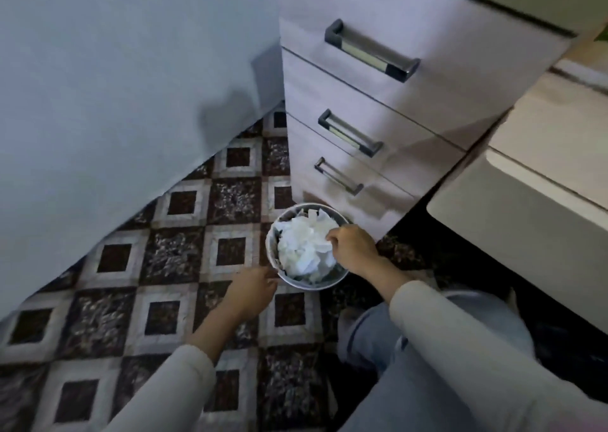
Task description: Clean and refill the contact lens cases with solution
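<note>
The contact lens cases and the solution are nowhere in view, so they are somewhere out of frame, and what shows is a side errand at a small round bin (269,245) on the patterned floor (164,250). The bin is heaped above its rim with crumpled white tissues (302,247). The right hand (352,247) hangs over the right side of that heap with its fingers curled down onto the paper. Blur makes it impossible to tell whether it is pinching a tissue or has just let one go. The left hand (253,288) reaches in from the near left, fingers fairly straight and released, tips at or just beside the bin's near-left rim, holding nothing. The main risk is hygiene: both hands are at the waste, and going back to the cases unwashed would carry dirt into wells meant to be clean. The heap is the second risk, since it is so full that a piece laid on top may roll off onto the floor. Pressing the heap down off-centre could tip the light bin away from the left hand. The drawer unit (378,109) stands just behind the bin on the far right, so its lowest handle is close to a rising hand or head.
</note>
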A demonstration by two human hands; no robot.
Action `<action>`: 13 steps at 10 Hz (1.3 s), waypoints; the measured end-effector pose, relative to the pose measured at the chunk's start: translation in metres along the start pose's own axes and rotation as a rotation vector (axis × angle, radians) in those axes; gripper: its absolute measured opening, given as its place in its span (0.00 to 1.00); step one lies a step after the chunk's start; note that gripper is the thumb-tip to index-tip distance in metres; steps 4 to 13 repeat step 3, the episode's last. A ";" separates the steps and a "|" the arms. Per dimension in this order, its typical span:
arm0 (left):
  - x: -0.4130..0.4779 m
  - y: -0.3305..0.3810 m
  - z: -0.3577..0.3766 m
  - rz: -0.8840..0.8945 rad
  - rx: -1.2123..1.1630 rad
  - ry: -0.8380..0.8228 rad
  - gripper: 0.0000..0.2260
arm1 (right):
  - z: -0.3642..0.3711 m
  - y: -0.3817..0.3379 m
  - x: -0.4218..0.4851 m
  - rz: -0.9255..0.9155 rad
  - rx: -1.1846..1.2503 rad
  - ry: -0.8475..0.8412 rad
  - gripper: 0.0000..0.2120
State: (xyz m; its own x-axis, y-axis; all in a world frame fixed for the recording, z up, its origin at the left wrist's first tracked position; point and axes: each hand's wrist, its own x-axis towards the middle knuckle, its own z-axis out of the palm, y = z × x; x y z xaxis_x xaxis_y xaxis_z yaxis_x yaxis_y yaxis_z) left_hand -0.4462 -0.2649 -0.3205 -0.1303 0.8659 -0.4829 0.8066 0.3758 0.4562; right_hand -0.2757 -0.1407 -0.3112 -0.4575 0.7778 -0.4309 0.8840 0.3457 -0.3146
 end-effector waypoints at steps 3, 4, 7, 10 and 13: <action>0.026 -0.039 0.019 -0.113 -0.079 -0.036 0.15 | 0.048 -0.001 0.066 -0.015 -0.068 -0.097 0.18; 0.026 -0.039 0.019 -0.113 -0.079 -0.036 0.15 | 0.048 -0.001 0.066 -0.015 -0.068 -0.097 0.18; 0.026 -0.039 0.019 -0.113 -0.079 -0.036 0.15 | 0.048 -0.001 0.066 -0.015 -0.068 -0.097 0.18; 0.026 -0.039 0.019 -0.113 -0.079 -0.036 0.15 | 0.048 -0.001 0.066 -0.015 -0.068 -0.097 0.18; 0.026 -0.039 0.019 -0.113 -0.079 -0.036 0.15 | 0.048 -0.001 0.066 -0.015 -0.068 -0.097 0.18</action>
